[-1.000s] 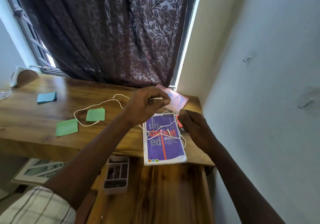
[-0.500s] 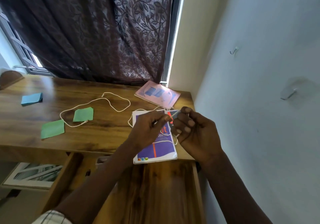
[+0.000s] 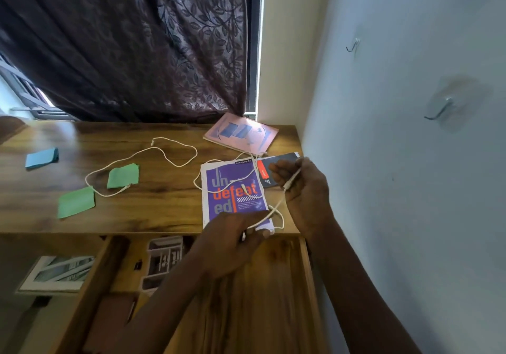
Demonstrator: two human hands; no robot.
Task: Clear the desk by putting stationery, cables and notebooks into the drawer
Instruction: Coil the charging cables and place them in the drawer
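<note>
Holding a thin white cable over the near right corner of the desk, we pinch its plug end in the curled fingers of the right hand. The left hand pinches it lower down, above the open drawer. Between the hands the cable runs taut on a diagonal, its plug tip pointing up and away toward the wall. Its slack loops across the purple notebook. Blur smears the left fingertips, so exactly where they close is hard to make out.
</note>
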